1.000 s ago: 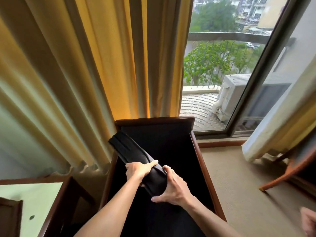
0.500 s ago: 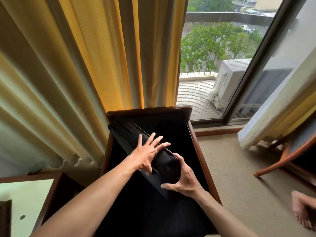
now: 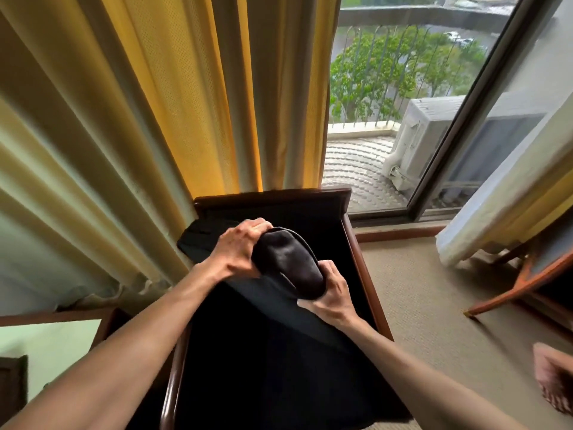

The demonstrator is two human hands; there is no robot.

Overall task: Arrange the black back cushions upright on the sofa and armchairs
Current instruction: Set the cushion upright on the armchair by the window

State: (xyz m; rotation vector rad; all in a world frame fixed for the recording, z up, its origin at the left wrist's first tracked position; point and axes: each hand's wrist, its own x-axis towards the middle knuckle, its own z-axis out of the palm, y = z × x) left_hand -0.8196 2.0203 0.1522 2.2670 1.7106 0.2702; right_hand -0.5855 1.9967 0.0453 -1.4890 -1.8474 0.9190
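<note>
A black back cushion (image 3: 288, 262) is held over the seat of a dark wooden armchair (image 3: 366, 274), its near corner raised toward me and its far end (image 3: 198, 240) resting near the chair's back left corner. My left hand (image 3: 238, 249) grips the cushion's upper edge from the left. At the lower right corner my right hand (image 3: 333, 297) clamps it from below. The chair's black seat is dark and shows little detail.
Yellow curtains (image 3: 173, 103) hang right behind the armchair. A glass door (image 3: 403, 119) to the balcony is at the right. A wooden side table (image 3: 55, 330) stands at the left, another chair's leg (image 3: 521, 287) at the right, and a bare foot (image 3: 555, 377) on the carpet.
My left hand went from lying flat and spread on the cushion to gripping its edge. The cushion's near end has been lifted and turned toward me. The view has tilted down.
</note>
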